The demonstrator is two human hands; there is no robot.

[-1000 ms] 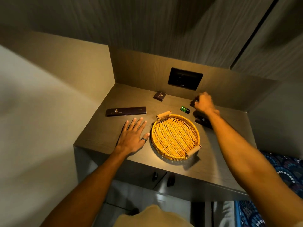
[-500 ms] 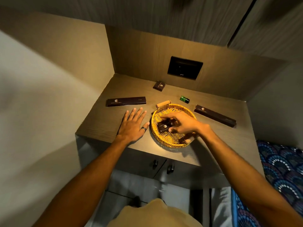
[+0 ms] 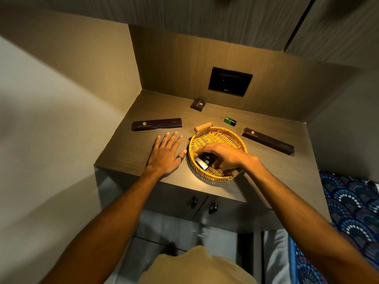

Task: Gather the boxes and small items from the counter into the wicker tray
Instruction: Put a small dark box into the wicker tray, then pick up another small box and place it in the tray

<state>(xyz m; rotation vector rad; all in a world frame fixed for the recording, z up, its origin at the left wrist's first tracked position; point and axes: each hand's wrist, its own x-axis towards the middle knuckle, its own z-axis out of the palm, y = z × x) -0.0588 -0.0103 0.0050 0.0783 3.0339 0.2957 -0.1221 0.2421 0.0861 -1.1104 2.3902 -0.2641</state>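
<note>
A round wicker tray [image 3: 219, 134] with two roll handles sits mid-counter. My right hand [image 3: 224, 157] is inside it, fingers closed on a small dark box [image 3: 204, 162] with a gold logo, low against the tray floor. My left hand [image 3: 167, 154], wearing a ring, lies flat and open on the counter just left of the tray. A long dark box [image 3: 156, 124] lies behind my left hand. Another long dark box [image 3: 267, 140] lies to the right of the tray. A small dark box [image 3: 198, 104] sits near the back wall. A small green item [image 3: 230, 121] lies behind the tray.
The counter [image 3: 127, 152] sits in a wood-panelled niche with walls on the left, back and right. A black wall plate [image 3: 230, 81] is set into the back panel. Cabinet doors with two dark handles [image 3: 204, 204] hang below the counter edge. Patterned blue fabric [image 3: 352, 203] lies at lower right.
My right hand took a small dark box from the back right of the counter, carried it into the tray and lowered it to the tray floor. My left hand stayed flat.
</note>
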